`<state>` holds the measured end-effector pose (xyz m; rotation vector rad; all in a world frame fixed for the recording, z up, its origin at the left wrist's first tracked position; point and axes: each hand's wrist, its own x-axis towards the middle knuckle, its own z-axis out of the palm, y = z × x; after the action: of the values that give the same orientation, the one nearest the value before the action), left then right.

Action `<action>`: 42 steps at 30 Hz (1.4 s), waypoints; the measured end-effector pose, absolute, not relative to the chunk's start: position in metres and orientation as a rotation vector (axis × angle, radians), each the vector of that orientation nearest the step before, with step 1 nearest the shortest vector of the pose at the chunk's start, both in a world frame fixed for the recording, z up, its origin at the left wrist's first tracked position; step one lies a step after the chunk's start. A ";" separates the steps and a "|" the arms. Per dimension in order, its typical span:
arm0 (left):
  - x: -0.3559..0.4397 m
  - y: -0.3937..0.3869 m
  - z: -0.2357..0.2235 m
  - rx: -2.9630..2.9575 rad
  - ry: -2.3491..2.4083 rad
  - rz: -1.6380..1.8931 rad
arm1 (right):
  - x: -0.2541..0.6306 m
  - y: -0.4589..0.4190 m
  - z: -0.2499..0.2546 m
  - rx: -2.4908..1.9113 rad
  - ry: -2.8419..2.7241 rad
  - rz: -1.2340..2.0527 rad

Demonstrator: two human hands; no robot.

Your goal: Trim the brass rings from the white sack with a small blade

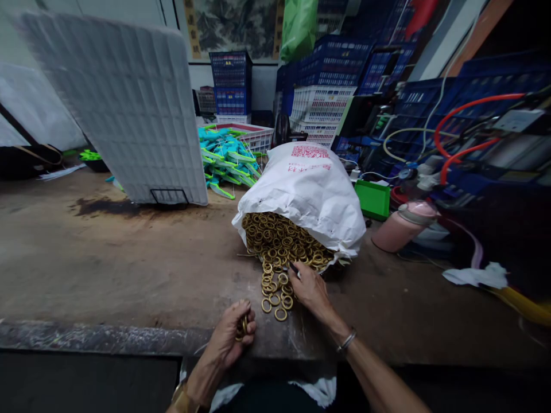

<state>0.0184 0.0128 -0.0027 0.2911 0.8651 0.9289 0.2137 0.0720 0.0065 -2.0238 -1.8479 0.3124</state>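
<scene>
Clutching several brass-coloured rings [244, 326], partly hidden and not countable, in the curled fingers of the left hand [232, 335], just in front of one white printed sack [305, 183]. Pinching one slim dark object [294, 268] in the right hand [310, 289], at the sack's mouth. Laid on its side, opening toward both hands, apparently to let loose rings [279, 232], too many to count, spill within reach onto one workbench [129, 264].

2 forearms [379, 367] extended, left hand [232, 332] curled, right hand [310, 289] farther forward
</scene>
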 end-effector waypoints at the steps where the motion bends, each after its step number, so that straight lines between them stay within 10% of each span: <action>1: 0.019 0.013 -0.003 0.289 0.867 0.930 | 0.218 0.069 0.008 -1.995 -1.835 0.339; 42: 0.038 0.010 0.005 0.717 1.045 0.804 | 0.203 0.024 -0.015 -1.850 -1.926 0.466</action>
<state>0.0384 0.0102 0.0047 0.7166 1.0446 0.8042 0.2033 0.0242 -0.0154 -1.8503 -1.9265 0.4658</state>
